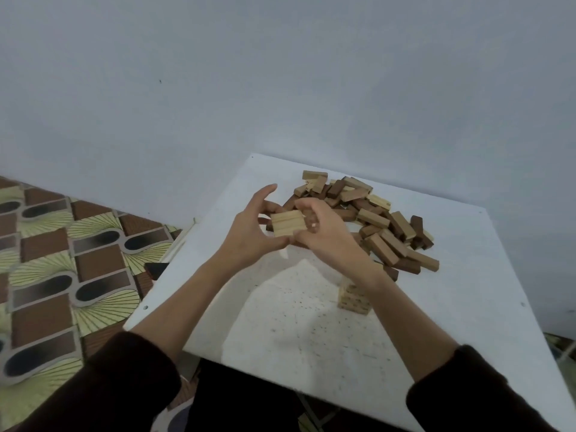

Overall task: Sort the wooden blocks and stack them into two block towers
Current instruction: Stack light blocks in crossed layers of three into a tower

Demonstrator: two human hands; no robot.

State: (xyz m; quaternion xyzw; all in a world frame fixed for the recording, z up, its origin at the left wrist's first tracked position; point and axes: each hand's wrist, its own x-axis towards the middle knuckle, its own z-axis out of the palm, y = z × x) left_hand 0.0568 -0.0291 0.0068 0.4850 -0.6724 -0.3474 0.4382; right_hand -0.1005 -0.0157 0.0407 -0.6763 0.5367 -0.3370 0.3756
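Observation:
A loose heap of light and dark wooden blocks (371, 216) lies at the back of the white table (467, 307). Both hands are raised in front of the heap and hold a flat row of three light blocks (287, 224) side by side. My left hand (249, 232) cups the row from the left with thumb below and fingers spread above. My right hand (321, 232) pinches the row's right end with curled fingers. A short tower of light blocks (353, 299) stands on the table, partly hidden under my right forearm.
The table's left edge borders a patterned floor mat (62, 260). A plain grey wall rises right behind the table. The speckled table surface lies in front of the tower. Dark sleeves cover both forearms near the frame's bottom.

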